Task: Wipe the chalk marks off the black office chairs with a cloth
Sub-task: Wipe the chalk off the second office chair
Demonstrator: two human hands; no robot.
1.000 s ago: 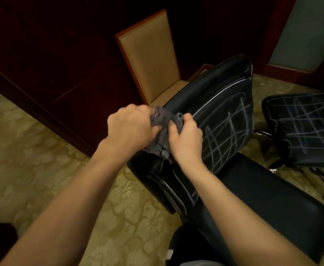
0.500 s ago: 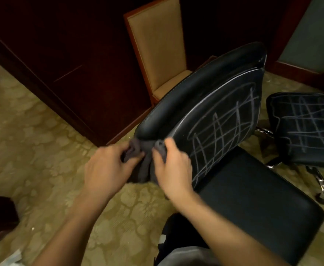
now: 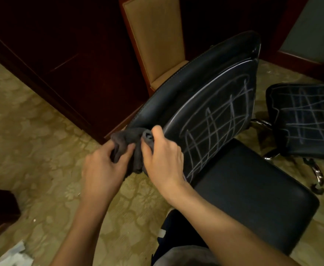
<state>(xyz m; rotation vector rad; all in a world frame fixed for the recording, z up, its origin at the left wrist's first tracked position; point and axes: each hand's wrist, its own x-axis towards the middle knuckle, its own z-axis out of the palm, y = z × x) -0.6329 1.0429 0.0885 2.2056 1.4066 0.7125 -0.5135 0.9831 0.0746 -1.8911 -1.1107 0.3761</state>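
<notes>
Cloth, dark grey and bunched, sits between my two hands at the lower left corner of the nearest black office chair's backrest. My left hand grips its left end, thumb on top and fingers curled under the folds. My right hand pinches the other end, the thumb pressing a rolled bit of fabric against the backrest's edge while the other fingers wrap round the cloth below. The cloth touches the padded rim of the backrest where that rim meets the side seam. Just beside my right hand, the chalk marks spread across the face of the backrest: crossed pale lines and a curved outline running up toward its top right corner. The seat of this chair lies under my right forearm, black and bare of marks as far as I can see. Farther right, a second black office chair stands apart, its back crossed with the same pale lines, chrome legs showing below. Patterned beige carpet covers the floor. Beyond the near chair stands a tan upholstered chair with a wooden frame, against dark wood panelling.
</notes>
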